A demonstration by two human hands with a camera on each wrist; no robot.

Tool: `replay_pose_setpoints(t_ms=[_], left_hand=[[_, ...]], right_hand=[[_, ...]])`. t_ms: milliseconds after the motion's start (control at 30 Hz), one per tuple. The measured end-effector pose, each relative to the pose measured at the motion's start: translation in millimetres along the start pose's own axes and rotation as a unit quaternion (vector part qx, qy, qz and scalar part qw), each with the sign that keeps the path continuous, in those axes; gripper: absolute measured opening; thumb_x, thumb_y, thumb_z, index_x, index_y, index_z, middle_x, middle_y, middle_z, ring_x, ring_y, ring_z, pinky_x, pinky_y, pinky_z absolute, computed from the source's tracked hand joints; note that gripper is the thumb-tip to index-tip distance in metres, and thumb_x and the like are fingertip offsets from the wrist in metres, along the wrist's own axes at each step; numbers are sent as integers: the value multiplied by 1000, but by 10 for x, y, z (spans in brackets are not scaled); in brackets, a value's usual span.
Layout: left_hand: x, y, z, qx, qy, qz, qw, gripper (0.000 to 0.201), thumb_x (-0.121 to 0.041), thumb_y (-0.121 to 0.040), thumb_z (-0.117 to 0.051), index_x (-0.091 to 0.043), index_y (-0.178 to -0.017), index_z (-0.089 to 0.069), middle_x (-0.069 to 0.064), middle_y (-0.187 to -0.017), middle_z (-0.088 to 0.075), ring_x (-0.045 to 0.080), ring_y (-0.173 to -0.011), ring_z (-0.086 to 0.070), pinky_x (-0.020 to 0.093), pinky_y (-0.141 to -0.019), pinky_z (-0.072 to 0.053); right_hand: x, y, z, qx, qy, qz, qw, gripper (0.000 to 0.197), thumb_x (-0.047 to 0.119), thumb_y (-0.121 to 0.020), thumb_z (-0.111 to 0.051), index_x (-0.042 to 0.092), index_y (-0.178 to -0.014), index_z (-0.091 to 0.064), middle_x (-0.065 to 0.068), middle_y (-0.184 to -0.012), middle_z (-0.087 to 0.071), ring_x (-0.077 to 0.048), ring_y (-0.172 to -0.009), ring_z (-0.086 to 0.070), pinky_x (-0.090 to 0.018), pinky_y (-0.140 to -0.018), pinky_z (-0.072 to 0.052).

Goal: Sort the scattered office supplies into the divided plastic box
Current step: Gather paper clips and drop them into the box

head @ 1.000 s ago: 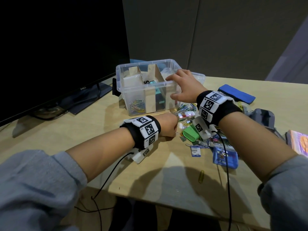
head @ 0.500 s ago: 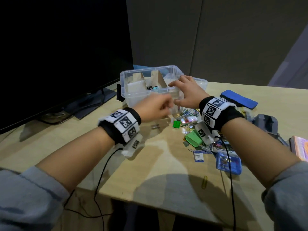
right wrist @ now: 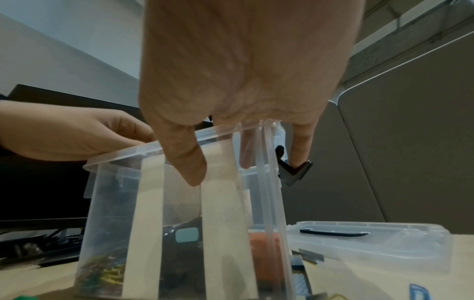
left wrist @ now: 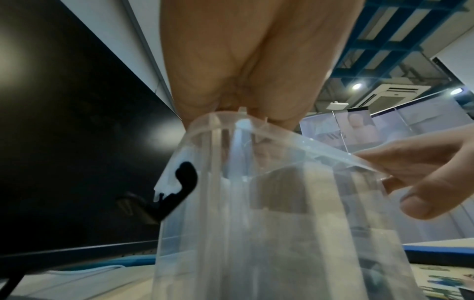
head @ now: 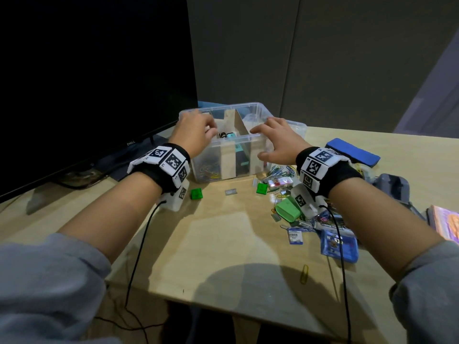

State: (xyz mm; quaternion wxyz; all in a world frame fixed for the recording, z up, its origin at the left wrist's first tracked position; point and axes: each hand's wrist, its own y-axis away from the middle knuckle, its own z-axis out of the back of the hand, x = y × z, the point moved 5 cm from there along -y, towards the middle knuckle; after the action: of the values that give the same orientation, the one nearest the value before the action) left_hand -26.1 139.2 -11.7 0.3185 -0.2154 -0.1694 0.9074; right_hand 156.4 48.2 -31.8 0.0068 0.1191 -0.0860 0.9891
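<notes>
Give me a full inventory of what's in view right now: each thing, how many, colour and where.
box: 1, clear, back of desk, cardboard dividers, paper clips in left compartment
lid: 1, clear, right of box
green cubes: 2, on desk in front of box
green case: 1, under right wrist
paper clips: loose pile, mixed colours, right of box front
yellow clip: 1, near front desk edge
blue case: 1, right front
blue pad: 1, back right
monitor: 1, black, left
desk: 1, light wood
left hand: over box's left compartment, fingers curled
right hand: gripping box's right end
</notes>
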Motion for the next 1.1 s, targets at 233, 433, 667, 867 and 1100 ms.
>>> replay_pose_setpoints(t_ms=[233, 433, 667, 867, 1100], left_hand=[[-356, 59, -118, 12, -28, -56, 998, 39, -42, -99, -42, -16, -123, -58, 5, -130, -49, 22, -125, -42, 42, -102, -34], [-741, 205, -312, 18, -59, -117, 991, 45, -36, -98, -44, -22, -141, -42, 4, -150, -36, 22, -141, -29, 45, -116, -15], [-1173, 430, -489, 55, -77, -250, 964, 43, -22, -93, -53, -20, -136, -48, 8, -152, -35, 24, -141, -29, 43, -117, -17], [-1338, 498, -580, 75, -75, -267, 958, 40, -19, -94, -51, -18, -134, -51, 7, -155, -31, 23, -144, -24, 43, -120, -12], [-1421, 738, -1031, 339, -89, -267, 897, 49, -18, -99, -39, -13, -148, -34, 7, -155, -30, 23, -142, -29, 45, -117, -24]], right_hand=[[5, 22, 45, 27, -69, 23, 997, 77, 23, -81, -70, 23, -147, -30, -5, -141, -38, -22, -134, -29, -42, -108, -31], [-365, 247, 251, -52, -49, -22, 997, 70, 13, -85, -63, 20, -147, -31, -7, -147, -35, -23, -138, -30, -39, -108, -30], [-1145, 593, 219, 135, 93, -246, 955, 61, 9, -91, -51, 19, -148, -31, -8, -151, -34, -29, -132, -41, -39, -103, -37], [-1312, 832, 173, 249, 120, -300, 913, 54, 12, -100, -38, 19, -151, -24, -7, -156, -27, -26, -140, -32, -34, -110, -29], [-1173, 862, 240, 185, 74, -302, 932, 62, 54, -100, -30, 5, -131, -52, -15, -134, -53, -28, -119, -50, -35, -95, -37]])
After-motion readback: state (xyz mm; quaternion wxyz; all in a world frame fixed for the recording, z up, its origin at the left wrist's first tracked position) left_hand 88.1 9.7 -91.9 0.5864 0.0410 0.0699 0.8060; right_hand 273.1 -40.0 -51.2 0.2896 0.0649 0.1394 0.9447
